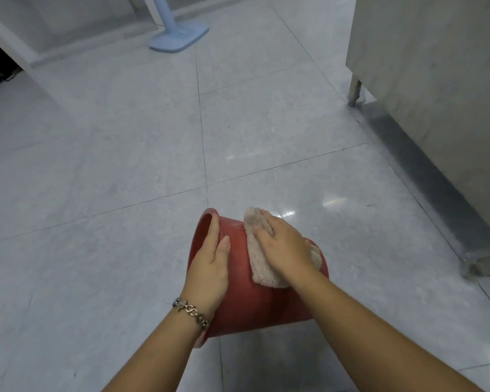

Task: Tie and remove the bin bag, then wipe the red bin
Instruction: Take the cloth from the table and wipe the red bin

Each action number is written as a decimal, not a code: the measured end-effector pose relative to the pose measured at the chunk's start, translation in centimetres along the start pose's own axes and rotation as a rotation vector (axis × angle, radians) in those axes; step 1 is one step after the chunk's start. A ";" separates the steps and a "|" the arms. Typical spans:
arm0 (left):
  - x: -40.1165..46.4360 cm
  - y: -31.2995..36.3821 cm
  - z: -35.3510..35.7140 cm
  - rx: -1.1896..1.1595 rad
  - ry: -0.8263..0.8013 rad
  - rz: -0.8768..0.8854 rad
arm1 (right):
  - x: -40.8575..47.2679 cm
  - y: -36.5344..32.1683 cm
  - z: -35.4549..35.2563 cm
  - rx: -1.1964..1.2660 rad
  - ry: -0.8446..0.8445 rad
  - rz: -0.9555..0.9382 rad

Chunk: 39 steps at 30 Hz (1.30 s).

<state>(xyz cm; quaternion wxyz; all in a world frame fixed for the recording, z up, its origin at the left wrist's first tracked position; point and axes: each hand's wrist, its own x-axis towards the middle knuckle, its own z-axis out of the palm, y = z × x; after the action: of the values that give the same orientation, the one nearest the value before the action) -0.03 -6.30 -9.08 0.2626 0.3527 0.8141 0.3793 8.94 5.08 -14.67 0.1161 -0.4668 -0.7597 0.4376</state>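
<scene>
Pale grey tiled floor [125, 137], glossy, with dark grout lines; steel cabinet [436, 94] on legs at right, blue mop base [178, 38] at far wall.

Right-hand fingers [262, 222] together and laid flat, pressing a beige fluffy cloth [259, 261] onto the side wall of the red bin [246, 306]. Right hand [283, 247] palm-down over the cloth's middle. Left-hand fingers [214, 230] together, hooked over the rim, thumb on the outer wall; left hand [210, 267] clamped on the bin, bracelet [191, 309] at the wrist. Bin tipped on its side, mouth facing left and away, held just above or against the floor; contact cannot be told. No bin bag visible; bag removal judged complete, wiping in progress.

For a good wipe: keep palm pressure even, stroke from rim toward base, overlap passes. Rotate bin with left hand after each band. Finish with rim, base and interior. Keep rim grip firm to prevent rolling.
</scene>
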 end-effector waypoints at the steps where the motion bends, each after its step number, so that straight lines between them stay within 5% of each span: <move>1: -0.2 0.1 0.4 0.014 0.030 0.006 | 0.1 -0.5 -0.2 0.060 0.009 -0.033; 5: -0.5 0.1 1.0 -0.019 0.102 0.035 | -4.8 -2.3 1.9 0.104 0.076 -0.414; 7: -0.8 0.1 1.2 -0.022 0.094 0.054 | -7.1 -1.9 3.0 0.076 0.131 -0.453; 12: -1.4 -0.2 1.4 0.032 0.176 0.085 | -3.4 -2.7 1.5 -0.090 -0.011 -0.296; 16: -3.6 -0.8 2.2 0.114 0.174 0.165 | 2.1 -3.4 -0.9 0.123 -0.269 -0.135; 20: -4.4 -1.6 2.7 0.142 0.238 0.160 | 3.6 -3.4 -0.7 0.042 -0.377 -0.087; 28: -3.9 -2.2 1.7 0.170 0.273 0.181 | -0.2 -1.0 1.9 0.042 -0.062 -0.451; 34: -3.8 -1.7 1.9 0.143 0.259 0.170 | 2.3 7.4 -2.8 0.036 -0.088 0.057; 39: -3.4 -0.6 2.7 0.149 0.176 0.241 | 4.5 7.1 -3.3 -0.120 -0.219 0.204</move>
<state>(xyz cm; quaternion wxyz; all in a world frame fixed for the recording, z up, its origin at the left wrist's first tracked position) 3.64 -8.05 -10.59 0.1157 0.4318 0.8116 0.3762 12.79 11.87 -19.22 -0.0404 -0.4972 -0.7413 0.4490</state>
